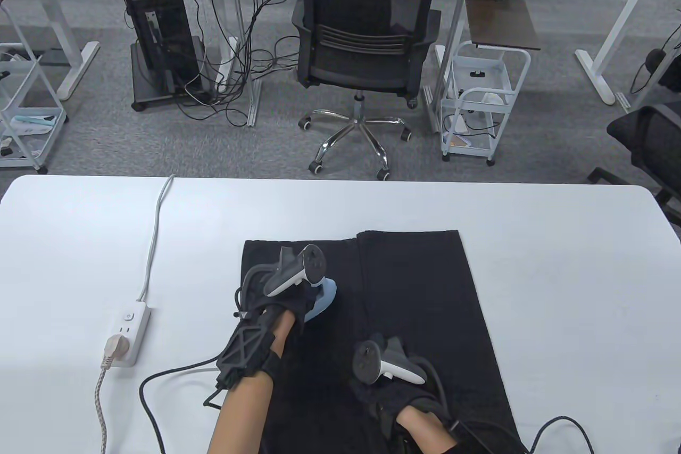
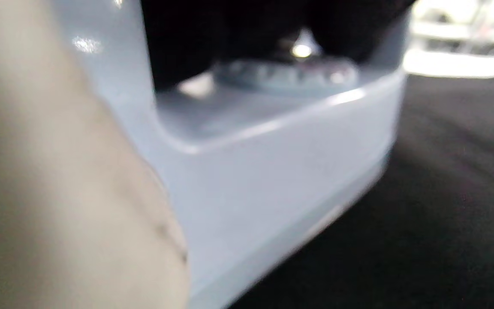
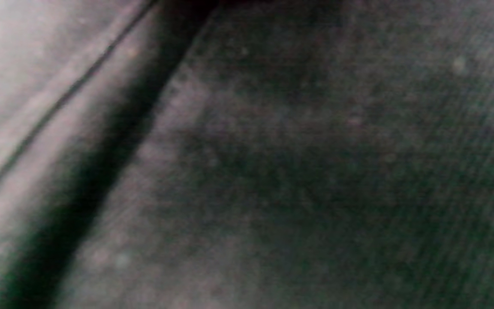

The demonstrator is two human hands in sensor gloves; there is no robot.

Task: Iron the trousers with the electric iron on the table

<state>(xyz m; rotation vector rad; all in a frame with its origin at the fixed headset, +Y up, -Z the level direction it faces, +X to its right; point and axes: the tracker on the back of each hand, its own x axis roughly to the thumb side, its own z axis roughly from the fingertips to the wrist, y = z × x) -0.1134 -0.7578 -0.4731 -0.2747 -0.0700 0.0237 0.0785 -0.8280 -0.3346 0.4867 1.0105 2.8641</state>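
Right hand (image 1: 396, 385) presses trousers (image 1: 425, 283); left hand (image 1: 282, 310) grips iron (image 1: 323, 297).

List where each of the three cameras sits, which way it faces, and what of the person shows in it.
Table view: high, facing down and outward over the white table; black trousers, left hand on the light-blue iron, right hand.
Left wrist view: close beside the iron; blurred skin at left.
Right wrist view: just over the trousers; no hand shows.
Shared: every view shows trousers; the iron shows in two.
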